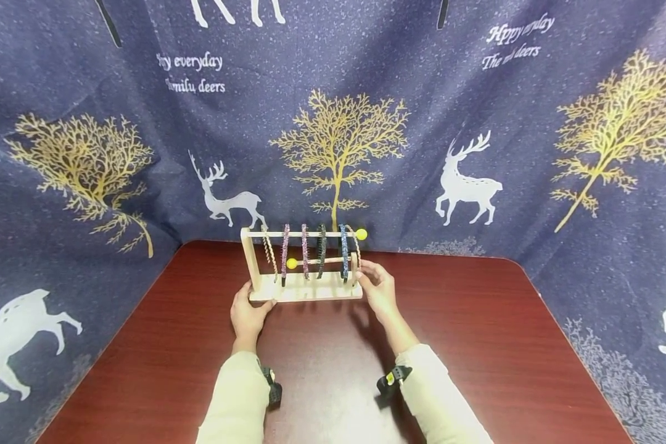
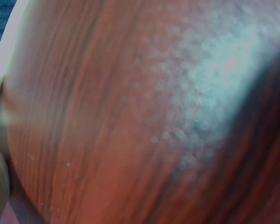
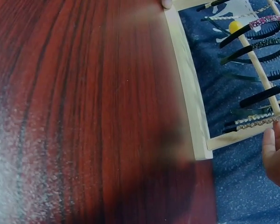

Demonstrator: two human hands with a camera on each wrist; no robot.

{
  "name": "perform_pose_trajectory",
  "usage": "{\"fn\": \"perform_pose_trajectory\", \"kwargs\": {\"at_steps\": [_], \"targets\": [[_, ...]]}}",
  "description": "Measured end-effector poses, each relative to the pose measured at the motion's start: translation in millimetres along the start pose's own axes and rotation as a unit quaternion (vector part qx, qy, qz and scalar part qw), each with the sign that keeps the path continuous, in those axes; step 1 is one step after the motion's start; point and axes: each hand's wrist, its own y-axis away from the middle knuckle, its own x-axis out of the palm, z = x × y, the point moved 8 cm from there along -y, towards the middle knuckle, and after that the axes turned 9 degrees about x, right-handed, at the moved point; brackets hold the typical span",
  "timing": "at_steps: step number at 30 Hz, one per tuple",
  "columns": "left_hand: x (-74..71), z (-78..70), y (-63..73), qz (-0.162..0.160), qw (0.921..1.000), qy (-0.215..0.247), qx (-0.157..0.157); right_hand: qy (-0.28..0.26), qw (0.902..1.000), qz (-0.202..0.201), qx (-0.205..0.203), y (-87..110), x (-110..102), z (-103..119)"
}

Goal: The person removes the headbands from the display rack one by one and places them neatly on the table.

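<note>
A pale wooden headband stand [image 1: 305, 295] with two rods stands near the back of the table. Several headbands hang on it: a beaded one [image 1: 269, 253] at the left, two pinkish glitter ones [image 1: 285, 253], a black one [image 1: 321, 253], a blue glitter one [image 1: 344, 250] and a light beaded one [image 3: 256, 122] at the right end. My left hand [image 1: 248, 313] grips the base's left end, thumb along the front. My right hand [image 1: 380, 288] holds the stand's right end at the short post, fingertips against the beaded headband; its far fingers are partly hidden.
Yellow balls cap the upper rod [image 1: 361, 234] and lower rod [image 1: 291, 263]. The reddish-brown table [image 1: 466, 345] reaches back to a dark blue cloth [image 1: 361, 61] printed with deer and trees. Light glares off the table's front middle.
</note>
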Motion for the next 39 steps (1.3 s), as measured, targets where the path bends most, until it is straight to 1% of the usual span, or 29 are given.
{"fn": "perform_pose_trajectory", "kwargs": {"at_steps": [6, 12, 18, 21, 25, 28, 30, 33, 39], "targets": [[3.0, 0.7, -0.7, 0.023, 0.9996, -0.019, -0.004, 0.005, 1.0, -0.001, 0.006, -4.0, 2.7, 0.9], [2.9, 0.2, 0.5, 0.024, 0.9995, -0.022, 0.0, -0.034, 0.9994, -0.001, 0.008, -11.5, 4.7, 11.0], [4.3, 2.4, 2.8, 0.028, 0.9993, -0.023, -0.006, -0.047, 0.9988, -0.011, 0.012, -14.0, 4.7, 20.9], [3.4, 1.2, 2.2, 0.029, 0.9993, -0.022, -0.006, -0.062, 0.998, -0.008, 0.011, -15.7, 5.6, 19.4], [1.8, -0.9, 0.7, 0.024, 0.9996, -0.017, -0.001, -0.097, 0.9952, -0.005, 0.014, -21.6, 5.5, 8.2], [2.6, -0.2, 1.2, 0.026, 0.9995, -0.018, -0.001, -0.115, 0.9932, -0.011, 0.016, -25.0, 3.9, 0.6], [3.4, 0.8, 2.0, 0.028, 0.9994, -0.021, -0.003, -0.116, 0.993, -0.016, 0.011, -25.6, 2.8, 0.6], [3.5, 1.9, 2.3, 0.026, 0.9994, -0.023, -0.005, -0.113, 0.9933, -0.02, 0.005, -26.6, 1.3, 5.5], [1.5, 0.6, 0.4, 0.021, 0.9995, -0.022, -0.001, -0.123, 0.9918, -0.021, -0.029, -30.4, -0.5, 28.0]]}}
